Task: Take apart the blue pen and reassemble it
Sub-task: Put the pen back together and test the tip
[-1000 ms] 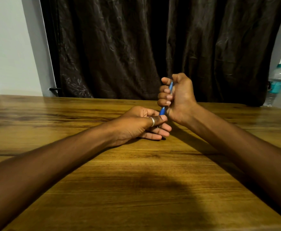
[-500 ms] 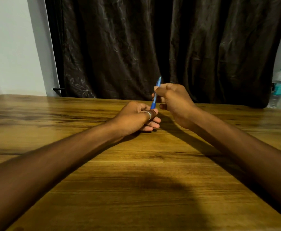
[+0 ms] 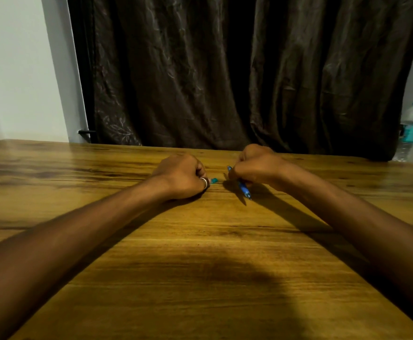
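Two fists rest low on the counter (image 3: 200,253), knuckles up, w/ a small gap between them. Right hand (image 3: 257,168) is clenched round the blue pen (image 3: 243,187): main body runs diagonally through the fist, far end poking out top-left, near end w/ the tip slanting down toward the wood. Whether the tip touches the counter can't be told. Left hand (image 3: 181,175), a ring (image 3: 204,182) on one of its fingers, is curled shut on a small teal-blue piece (image 3: 214,180) that sticks out on its right side, prob. a part pulled off the pen; exactly which part is too small to tell. It points toward the pen but stays apart from it.

Why held so: judging by the pose, each hand keeps one half so nothing rolls off, and wrists planted on the wood give steadiness. Pen looks apart, so the job seems to be around the disassembly/reassembly turn; next move likely needs lining both pieces up on one axis.

Counter is wood-grain, yellow-brown, glossy, w/ darker streaks far left and a broad shadow near the camera. Dark brown curtain (image 3: 225,69) hangs behind, pale wall (image 3: 16,69) to the left, and a water bottle (image 3: 411,126) w/ teal label stands far right.
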